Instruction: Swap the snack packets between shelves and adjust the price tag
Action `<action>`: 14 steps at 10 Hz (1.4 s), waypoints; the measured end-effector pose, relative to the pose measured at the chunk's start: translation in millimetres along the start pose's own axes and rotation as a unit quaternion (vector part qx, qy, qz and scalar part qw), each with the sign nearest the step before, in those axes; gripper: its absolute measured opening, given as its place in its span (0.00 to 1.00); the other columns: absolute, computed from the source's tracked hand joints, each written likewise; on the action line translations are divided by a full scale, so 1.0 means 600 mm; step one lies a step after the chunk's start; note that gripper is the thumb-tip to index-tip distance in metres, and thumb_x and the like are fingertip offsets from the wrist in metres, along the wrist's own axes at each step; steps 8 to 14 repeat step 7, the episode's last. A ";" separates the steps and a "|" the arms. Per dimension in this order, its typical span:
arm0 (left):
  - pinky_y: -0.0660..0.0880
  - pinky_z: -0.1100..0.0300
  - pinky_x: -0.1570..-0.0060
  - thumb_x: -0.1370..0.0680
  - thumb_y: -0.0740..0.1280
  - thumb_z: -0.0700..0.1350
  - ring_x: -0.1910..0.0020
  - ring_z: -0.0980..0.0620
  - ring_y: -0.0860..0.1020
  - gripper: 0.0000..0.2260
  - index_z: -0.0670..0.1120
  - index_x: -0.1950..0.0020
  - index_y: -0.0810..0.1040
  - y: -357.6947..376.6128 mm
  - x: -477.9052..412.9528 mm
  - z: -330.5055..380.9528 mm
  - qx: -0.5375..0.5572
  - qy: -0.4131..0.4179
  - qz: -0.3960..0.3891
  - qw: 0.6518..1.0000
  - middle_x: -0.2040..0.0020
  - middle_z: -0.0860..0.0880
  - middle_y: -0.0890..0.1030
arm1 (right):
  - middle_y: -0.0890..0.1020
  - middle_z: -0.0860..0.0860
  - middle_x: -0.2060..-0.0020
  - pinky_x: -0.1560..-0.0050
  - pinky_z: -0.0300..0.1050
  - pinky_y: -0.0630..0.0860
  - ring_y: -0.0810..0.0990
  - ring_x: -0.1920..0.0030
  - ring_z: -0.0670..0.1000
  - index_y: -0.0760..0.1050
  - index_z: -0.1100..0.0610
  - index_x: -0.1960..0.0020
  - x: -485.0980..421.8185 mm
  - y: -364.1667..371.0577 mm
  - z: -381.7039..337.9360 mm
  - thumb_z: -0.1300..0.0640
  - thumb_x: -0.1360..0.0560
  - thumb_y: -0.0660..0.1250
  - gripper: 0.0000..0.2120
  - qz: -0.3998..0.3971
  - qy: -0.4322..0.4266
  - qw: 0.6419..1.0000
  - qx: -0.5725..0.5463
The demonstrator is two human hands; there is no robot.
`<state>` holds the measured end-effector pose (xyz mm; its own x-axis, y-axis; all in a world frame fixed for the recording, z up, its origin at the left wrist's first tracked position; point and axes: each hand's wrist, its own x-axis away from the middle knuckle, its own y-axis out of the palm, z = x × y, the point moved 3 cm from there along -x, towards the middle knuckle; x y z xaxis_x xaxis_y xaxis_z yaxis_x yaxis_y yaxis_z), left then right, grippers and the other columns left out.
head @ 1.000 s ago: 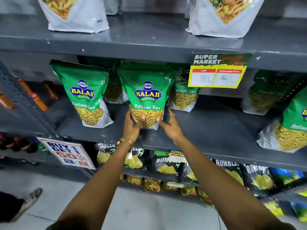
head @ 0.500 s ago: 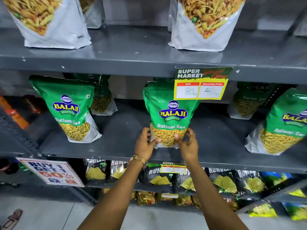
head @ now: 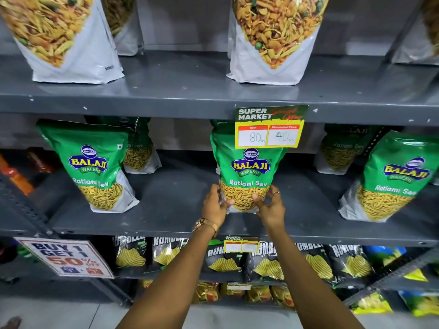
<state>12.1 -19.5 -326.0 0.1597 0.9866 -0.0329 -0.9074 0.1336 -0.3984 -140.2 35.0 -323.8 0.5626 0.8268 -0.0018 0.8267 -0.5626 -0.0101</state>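
A green Balaji Ratlami Sev packet [head: 249, 172] stands upright on the middle grey shelf [head: 180, 205]. My left hand [head: 215, 206] grips its lower left corner and my right hand [head: 270, 205] grips its lower right corner. A yellow and green price tag [head: 270, 127] reading 80 and 40 hangs from the edge of the shelf above, covering the packet's top. More green sev packets stand at the left [head: 95, 167] and at the right [head: 392, 181]. White mixture packets [head: 273, 41] stand on the top shelf.
Black Rumbles chip packets [head: 316, 262] fill the shelf below, with a small price tag [head: 241, 245] on that shelf's edge. A "Buy 1 Get 1" sign [head: 66, 257] hangs at the lower left. A foot [head: 10, 322] shows on the floor at the bottom left.
Both hands slid the green packet to the right along the middle shelf, from beside the left packet to under the price tag. The view shifted closer and rightward.
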 end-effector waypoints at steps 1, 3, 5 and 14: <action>0.79 0.46 0.45 0.27 0.70 0.39 0.43 0.40 0.79 0.15 0.41 0.44 0.69 0.001 -0.001 -0.004 0.008 -0.011 -0.001 1.000 0.41 0.39 0.80 | 0.79 0.53 0.46 0.44 0.67 0.78 0.79 0.42 0.57 0.69 0.53 0.40 0.000 0.000 0.001 0.60 0.27 0.71 0.19 -0.006 -0.005 1.000 0.016; 0.78 0.46 0.42 0.26 0.69 0.39 0.41 0.40 0.78 0.14 0.41 0.43 0.68 0.005 0.004 0.002 0.019 -0.014 -0.002 1.000 0.39 0.39 0.79 | 0.79 0.53 0.46 0.42 0.64 0.78 0.79 0.41 0.57 0.69 0.57 0.37 0.001 -0.003 -0.002 0.60 0.27 0.71 0.21 -0.001 0.000 1.000 0.017; 0.75 0.53 0.45 0.26 0.69 0.40 0.41 0.39 0.78 0.16 0.39 0.42 0.69 0.009 0.005 0.014 0.012 -0.007 0.005 1.000 0.39 0.38 0.78 | 0.78 0.56 0.42 0.42 0.65 0.78 0.77 0.38 0.59 0.69 0.53 0.38 0.000 0.001 -0.004 0.60 0.27 0.71 0.21 -0.009 0.029 1.000 0.002; 0.73 0.51 0.38 0.27 0.70 0.46 0.36 0.40 0.76 0.25 0.44 0.32 0.67 0.007 0.015 -0.001 0.018 -0.001 -0.024 1.000 0.34 0.40 0.77 | 0.75 0.60 0.32 0.44 0.44 0.71 0.73 0.33 0.58 0.63 0.62 0.28 0.011 -0.010 -0.027 0.60 0.26 0.70 0.29 -0.026 0.013 0.997 0.076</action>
